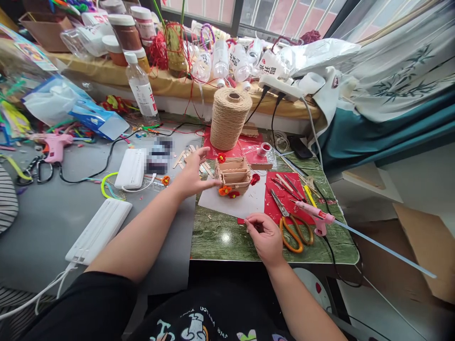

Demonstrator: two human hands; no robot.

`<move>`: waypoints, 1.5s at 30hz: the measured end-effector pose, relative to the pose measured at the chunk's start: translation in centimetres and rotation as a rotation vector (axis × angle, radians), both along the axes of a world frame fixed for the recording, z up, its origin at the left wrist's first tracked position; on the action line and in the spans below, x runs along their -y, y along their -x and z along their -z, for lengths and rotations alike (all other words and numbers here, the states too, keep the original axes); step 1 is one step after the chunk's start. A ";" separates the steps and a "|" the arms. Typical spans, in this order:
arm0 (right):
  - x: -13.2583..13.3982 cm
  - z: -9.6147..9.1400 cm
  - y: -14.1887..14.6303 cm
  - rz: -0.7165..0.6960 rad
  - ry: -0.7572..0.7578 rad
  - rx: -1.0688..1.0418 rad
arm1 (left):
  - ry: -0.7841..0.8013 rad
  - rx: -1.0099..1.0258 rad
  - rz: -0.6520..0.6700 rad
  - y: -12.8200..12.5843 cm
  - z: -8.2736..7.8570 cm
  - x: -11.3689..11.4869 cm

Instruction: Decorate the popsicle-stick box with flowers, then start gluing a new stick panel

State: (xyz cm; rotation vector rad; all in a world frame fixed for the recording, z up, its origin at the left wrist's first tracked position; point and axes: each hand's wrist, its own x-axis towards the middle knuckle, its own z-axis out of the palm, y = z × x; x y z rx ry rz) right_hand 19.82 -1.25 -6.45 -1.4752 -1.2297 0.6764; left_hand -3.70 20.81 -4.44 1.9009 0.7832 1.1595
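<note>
Nearest, the right hand (263,237) is curled, thumb and index fingertip together – whether it pinches anything, I cannot tell. Scissors (285,214) lie just right of it, with a pink glue gun (317,216) farther right. Beyond, the stick box (237,179), trimmed with fuzzy flowers (224,190), sits on white paper (249,204). The left hand (192,176) is spread wide at its left side – contact is unclear. A twine spool (230,121) stands upright behind.
</note>
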 end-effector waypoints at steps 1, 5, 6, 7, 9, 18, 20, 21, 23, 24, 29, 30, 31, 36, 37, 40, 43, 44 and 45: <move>0.0 0.0 0.0 -0.007 -0.003 0.003 | -0.007 0.068 -0.080 0.0 -0.3 0.0; -0.2 0.0 -0.1 -0.020 -0.001 -0.039 | 0.028 0.303 -0.298 -0.6 -0.6 0.5; -0.3 0.1 -0.1 -0.025 0.004 -0.051 | 0.041 0.334 -0.306 -0.8 -0.6 0.5; -0.3 0.1 -0.1 -0.033 0.008 -0.058 | 0.054 0.358 -0.306 -0.9 -0.5 0.6; -0.2 0.1 -0.1 -0.050 0.013 -0.058 | 0.077 0.399 -0.310 -1.0 -0.4 0.6; -0.2 0.0 0.2 -0.028 0.017 -0.002 | 0.114 0.349 -0.328 -0.7 -0.5 0.9; -0.3 0.2 0.2 -0.008 0.023 0.026 | -0.017 0.244 -0.304 -0.6 -0.7 1.5; -0.3 0.3 0.2 -0.001 0.031 0.024 | -0.127 0.167 -0.265 -0.6 -1.0 2.0; -0.2 0.4 0.1 0.000 0.052 0.001 | -0.413 -0.006 -0.111 -0.9 -1.7 3.3; -0.1 0.4 0.1 -0.009 0.055 -0.010 | -0.569 -0.084 -0.004 -1.3 -2.1 4.2; 1.2 -0.6 -0.3 -0.033 0.030 -0.175 | -1.027 -0.227 0.450 -5.2 -3.2 9.9; 1.6 -1.0 -0.4 -0.009 0.034 -0.265 | -1.045 -0.258 0.492 -5.9 -3.1 10.8; 2.1 -1.4 -0.6 0.019 0.046 -0.365 | -1.035 -0.271 0.505 -6.6 -2.8 11.5; 4.8 -2.5 -0.9 0.046 0.257 -0.757 | -0.828 -0.270 0.494 -7.7 -1.0 12.3; 5.2 -2.4 -0.8 0.041 0.302 -0.805 | -0.795 -0.266 0.514 -7.7 -0.7 12.2; 6.0 -1.9 0.0 0.054 0.372 -0.922 | -0.735 -0.260 0.588 -7.4 -0.3 11.8; 5.7 -1.6 0.9 0.079 0.376 -1.006 | -0.704 -0.238 0.628 -7.1 -0.5 11.5; 5.5 -1.7 1.2 0.080 0.372 -1.022 | -0.690 -0.225 0.628 -7.0 -0.5 11.4; 5.2 -1.9 1.4 0.081 0.365 -1.033 | -0.674 -0.211 0.625 -6.9 -0.6 11.3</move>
